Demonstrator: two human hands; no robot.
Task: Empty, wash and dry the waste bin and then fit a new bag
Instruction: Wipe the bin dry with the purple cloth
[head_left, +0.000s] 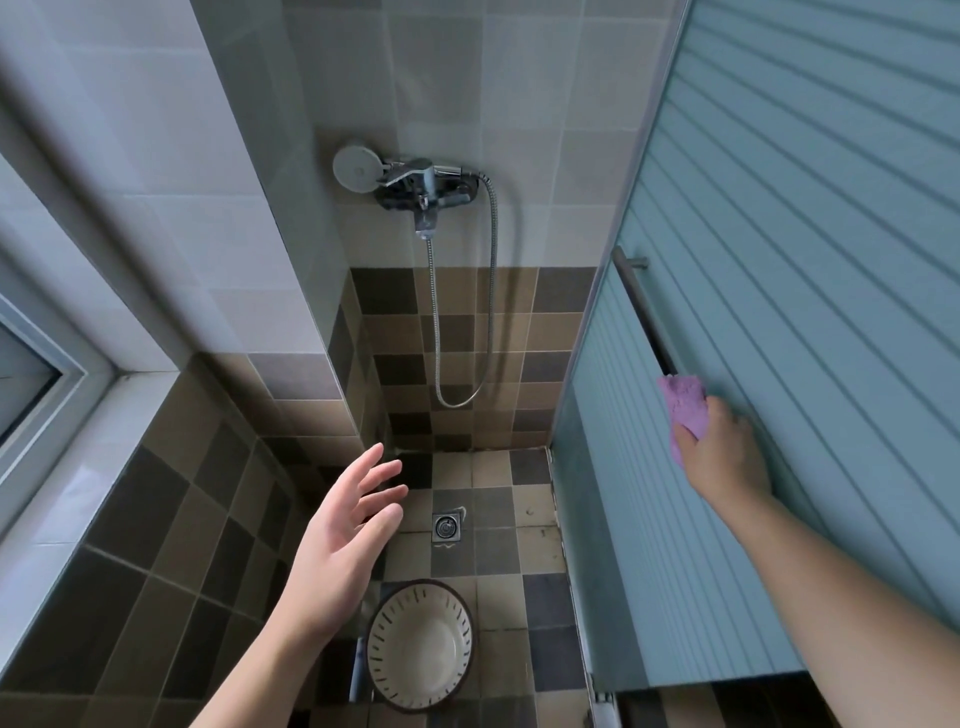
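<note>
The waste bin (420, 644), a round cream basket with slotted sides and a dark rim, stood upright on the tiled shower floor (496, 506) at about six o'clock in the view, its inside bare. The left hand (340, 551) hovered above and just to ten o'clock of the bin, palm turned inward, its fingers (382, 475) spread wide and straight, holding nothing. The right hand (724, 452) reached out at three o'clock, its fingers curled around a crumpled purple cloth (684, 402) held against the blue frosted shower door (805, 312), just at the lower end of the door's metal handle bar (641, 306). A square floor drain (445, 527) lay at twelve o'clock from the bin. On the far wall, a chrome mixer tap (423, 187) carried a shower head (358, 166) and a looping metal hose (491, 291).
</note>
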